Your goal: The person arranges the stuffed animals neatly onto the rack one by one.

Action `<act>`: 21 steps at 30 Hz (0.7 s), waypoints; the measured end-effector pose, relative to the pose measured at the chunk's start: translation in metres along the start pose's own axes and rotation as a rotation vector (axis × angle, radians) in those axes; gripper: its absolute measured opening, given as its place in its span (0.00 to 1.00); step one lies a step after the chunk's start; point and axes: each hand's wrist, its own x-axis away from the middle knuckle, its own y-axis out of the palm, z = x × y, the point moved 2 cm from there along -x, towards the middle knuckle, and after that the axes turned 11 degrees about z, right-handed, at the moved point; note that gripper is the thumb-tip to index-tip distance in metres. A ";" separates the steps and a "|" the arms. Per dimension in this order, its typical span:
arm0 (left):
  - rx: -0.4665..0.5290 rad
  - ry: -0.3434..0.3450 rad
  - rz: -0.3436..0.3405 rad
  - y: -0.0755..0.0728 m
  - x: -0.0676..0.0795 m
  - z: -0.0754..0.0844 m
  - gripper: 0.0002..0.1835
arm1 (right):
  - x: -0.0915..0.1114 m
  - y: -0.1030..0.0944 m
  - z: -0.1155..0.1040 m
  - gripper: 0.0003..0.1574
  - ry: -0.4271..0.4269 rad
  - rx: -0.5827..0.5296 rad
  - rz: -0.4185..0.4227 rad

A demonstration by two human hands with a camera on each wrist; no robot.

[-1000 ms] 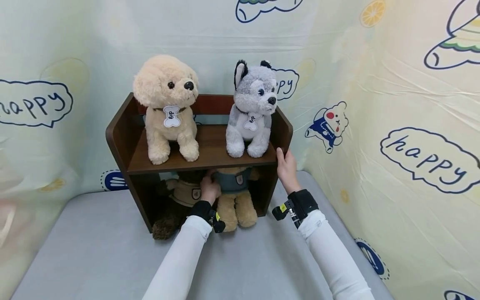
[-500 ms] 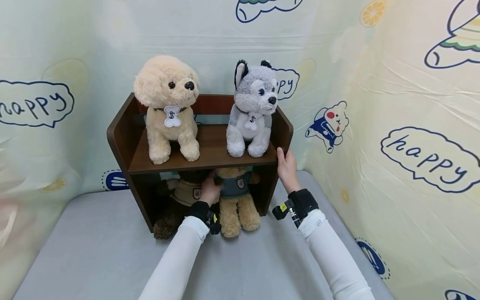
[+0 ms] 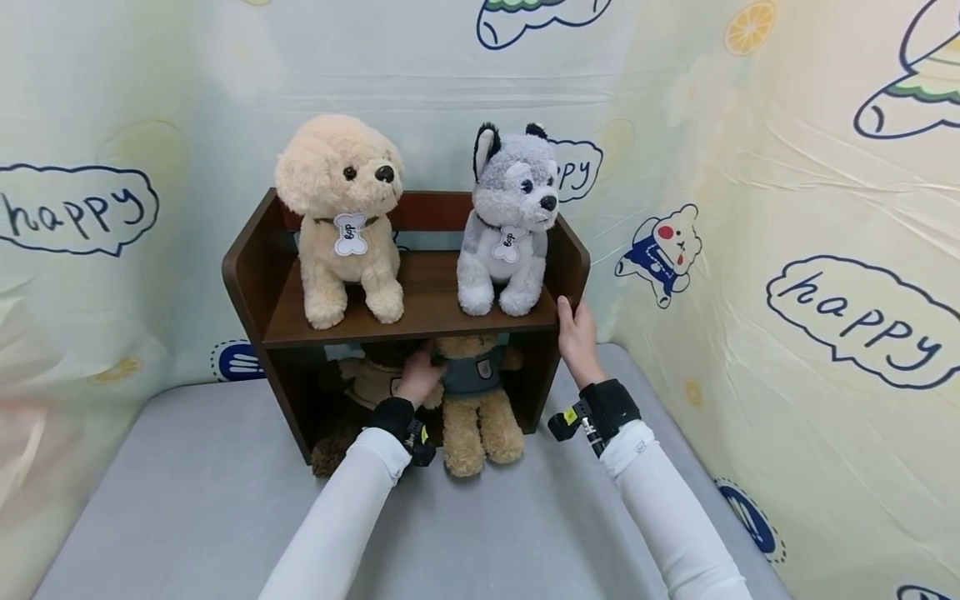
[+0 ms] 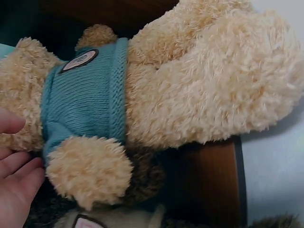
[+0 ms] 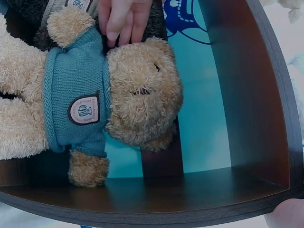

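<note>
A brown two-tier wooden shelf point(image 3: 420, 279) stands upright. In its lower tier a tan teddy bear point(image 3: 477, 421) in a blue-green sweater sits with its legs reaching out past the front. My left hand point(image 3: 422, 375) is inside that tier; in the wrist views its fingers touch the side of the bear's head near the neck, with no grip visible. A dark brown teddy bear point(image 5: 29, 10) in a beige top sits beside it, partly hidden by my left arm. My right hand point(image 3: 579, 340) holds the shelf's right side panel, thumb at the front edge.
On the upper tier sit a cream plush dog point(image 3: 345, 225) at left and a grey husky plush point(image 3: 512, 221) at right, both wearing bone tags. The shelf stands on a grey surface point(image 3: 480, 533), with printed cloth walls point(image 3: 697, 125) behind and at right.
The tan teddy bear has shifted a little right and forward, its feet farther out. My left wrist has drawn slightly leftward. The right hand stays on the side panel.
</note>
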 end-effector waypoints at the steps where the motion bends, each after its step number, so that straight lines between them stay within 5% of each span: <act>1: 0.006 -0.003 -0.004 -0.010 0.012 0.020 0.28 | 0.000 0.000 0.000 0.22 -0.003 -0.002 -0.001; 3: 0.035 -0.009 -0.038 -0.020 0.021 0.037 0.25 | -0.001 0.000 0.001 0.22 -0.004 -0.004 0.000; 9: 0.152 0.201 -0.126 -0.010 -0.014 -0.019 0.20 | -0.004 -0.001 0.002 0.22 0.002 0.003 -0.011; 10: 0.139 0.190 -0.148 -0.011 -0.016 -0.021 0.21 | -0.004 -0.002 0.002 0.22 0.004 0.005 -0.013; 16: -0.037 0.133 -0.340 -0.044 0.034 0.044 0.24 | -0.003 -0.005 0.005 0.24 0.021 -0.003 -0.010; 21: -0.159 0.228 -0.425 -0.057 0.052 0.057 0.23 | -0.001 -0.008 0.009 0.25 0.033 0.005 0.025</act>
